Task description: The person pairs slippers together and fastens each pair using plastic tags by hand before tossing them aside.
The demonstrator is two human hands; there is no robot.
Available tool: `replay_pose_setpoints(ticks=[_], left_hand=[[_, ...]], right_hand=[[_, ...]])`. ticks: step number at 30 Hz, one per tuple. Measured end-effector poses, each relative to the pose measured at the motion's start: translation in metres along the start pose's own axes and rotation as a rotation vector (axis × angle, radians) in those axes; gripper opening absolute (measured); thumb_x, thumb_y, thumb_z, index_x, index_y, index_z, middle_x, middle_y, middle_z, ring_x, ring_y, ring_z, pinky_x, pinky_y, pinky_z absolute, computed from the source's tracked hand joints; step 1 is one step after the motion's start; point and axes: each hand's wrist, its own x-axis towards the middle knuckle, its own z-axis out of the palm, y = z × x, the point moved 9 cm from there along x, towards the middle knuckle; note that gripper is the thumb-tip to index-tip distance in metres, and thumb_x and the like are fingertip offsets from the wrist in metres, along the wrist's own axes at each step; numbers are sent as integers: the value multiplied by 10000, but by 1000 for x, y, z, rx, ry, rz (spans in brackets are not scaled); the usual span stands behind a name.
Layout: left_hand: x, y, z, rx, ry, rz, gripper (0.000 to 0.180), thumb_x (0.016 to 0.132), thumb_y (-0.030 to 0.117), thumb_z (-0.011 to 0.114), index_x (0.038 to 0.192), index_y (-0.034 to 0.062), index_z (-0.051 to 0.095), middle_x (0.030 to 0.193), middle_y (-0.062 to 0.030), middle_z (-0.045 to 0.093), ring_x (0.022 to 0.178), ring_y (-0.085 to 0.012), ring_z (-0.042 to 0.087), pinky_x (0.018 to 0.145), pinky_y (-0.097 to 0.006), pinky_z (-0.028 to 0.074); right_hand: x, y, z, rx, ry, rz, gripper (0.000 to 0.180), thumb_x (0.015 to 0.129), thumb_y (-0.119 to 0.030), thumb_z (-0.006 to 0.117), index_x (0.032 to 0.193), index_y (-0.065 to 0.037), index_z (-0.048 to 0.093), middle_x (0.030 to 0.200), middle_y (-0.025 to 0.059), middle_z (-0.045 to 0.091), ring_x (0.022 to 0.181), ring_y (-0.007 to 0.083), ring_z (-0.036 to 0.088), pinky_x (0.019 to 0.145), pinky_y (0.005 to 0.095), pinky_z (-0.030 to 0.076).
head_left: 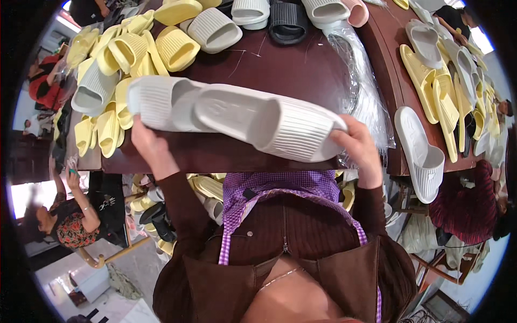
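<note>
Two light grey slide sandals with ribbed straps are held up over the near edge of the dark red table, their heel ends overlapping in the middle. My left hand [152, 145] grips the toe end of the left slide sandal [156, 102] from below, some of its fingers hidden behind it. At the other end, my right hand [355, 145] closes its thumb and fingers on the toe of the right slide sandal [301, 129], which lies in front of the left one.
Yellow slides [177, 48] and a grey slide [97, 89] pile up at the table's left. Grey, black and pink slides line its far side. Clear plastic bags [361, 81] lie right of centre. More slides cover the right table [385, 64]. Other people sit on both sides.
</note>
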Motion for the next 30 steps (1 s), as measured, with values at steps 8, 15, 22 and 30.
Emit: replay_pose_setpoints(ticks=[8, 15, 22, 30], left_hand=[[11, 10, 49, 194, -368, -55, 375, 937, 222, 515, 1168, -73, 536, 1082, -135, 603, 939, -192, 587, 824, -316, 473], [-36, -15, 156, 388, -680, 245, 360, 942, 229, 532, 1123, -79, 570, 1059, -114, 613, 933, -159, 578, 823, -291, 463], [-122, 8, 152, 539, -649, 424, 299, 917, 179, 580, 1085, -69, 590, 989, -87, 630, 900, -129, 579, 820, -277, 462], [-343, -42, 218, 593, -1551, 825, 124, 762, 96, 613, 859, 19, 608, 795, -118, 557, 768, -272, 562, 716, -380, 444]], right_hand=[[9, -60, -77, 194, 414, -238, 280, 784, -100, 653, 1047, -18, 604, 928, 51, 643, 833, 112, 592, 748, 256, 474], [58, -141, -29, -67, 409, -1040, 355, 757, -109, 726, 1069, -22, 580, 820, 54, 584, 749, 133, 545, 690, 258, 459], [22, -44, -94, -288, 547, -398, 151, 854, -86, 617, 955, 20, 656, 766, 24, 647, 697, 83, 594, 632, 199, 467], [-24, 15, -88, -387, 612, -168, 161, 844, -65, 604, 972, 22, 648, 764, 38, 648, 667, 90, 589, 607, 223, 471]])
